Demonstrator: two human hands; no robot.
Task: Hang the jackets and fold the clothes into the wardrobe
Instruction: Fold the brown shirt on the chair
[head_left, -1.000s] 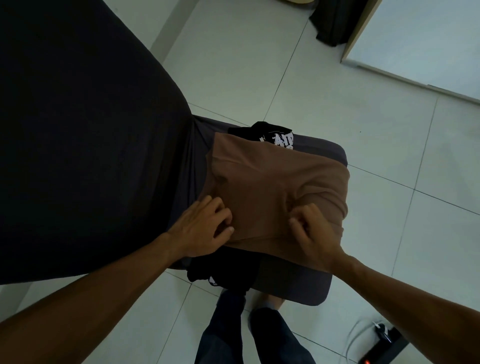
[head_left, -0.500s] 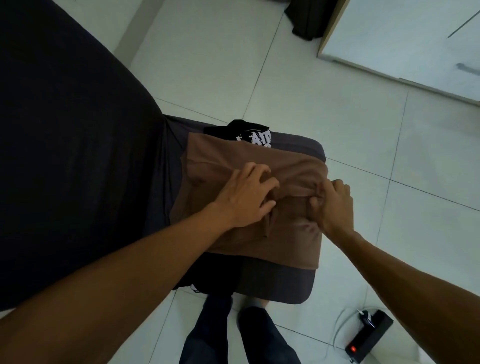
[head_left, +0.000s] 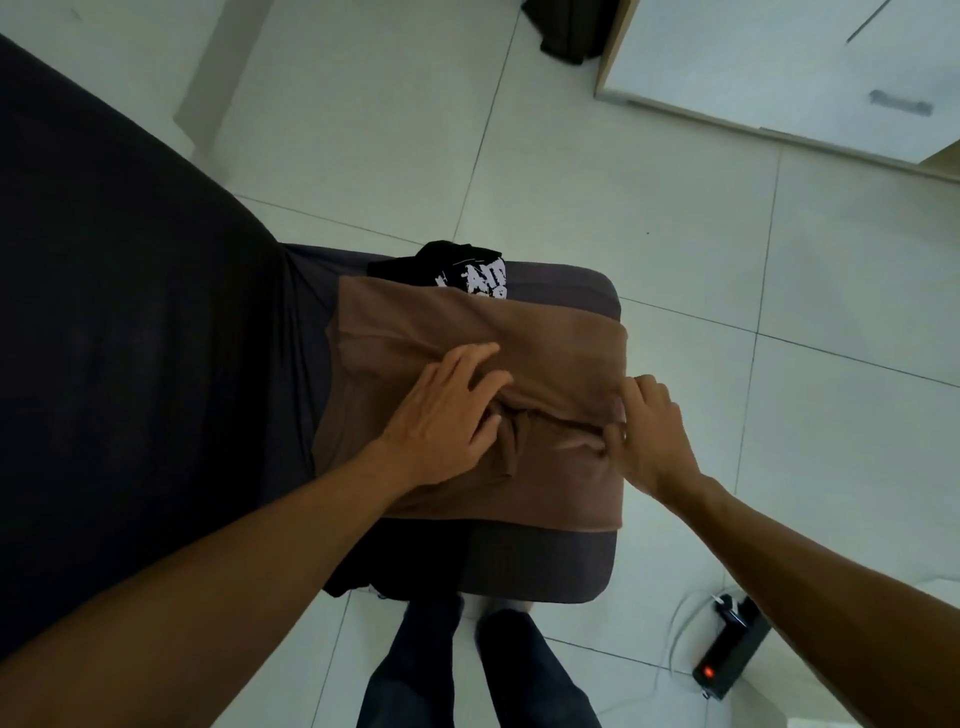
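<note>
A brown garment (head_left: 550, 353) lies folded on the dark grey sofa arm (head_left: 545, 566), on top of a black printed garment (head_left: 467, 273) whose far edge shows behind it. My left hand (head_left: 441, 421) presses flat on the middle of the brown garment, beside a bunched crease. My right hand (head_left: 649, 431) pinches the fold at the garment's right edge between thumb and fingers. A white wardrobe (head_left: 810, 67) with a metal handle stands at the top right.
The dark sofa seat (head_left: 119, 338) fills the left side. A black power strip (head_left: 730, 654) with a red light and a white cable lies on the tiled floor at the lower right. A dark cloth (head_left: 566, 31) hangs beside the wardrobe. My feet stand below the sofa arm.
Both hands carried the near edge of the brown garment up over its middle, folding it. My left hand went from gripping to pressing flat; my right hand moved to the right edge.
</note>
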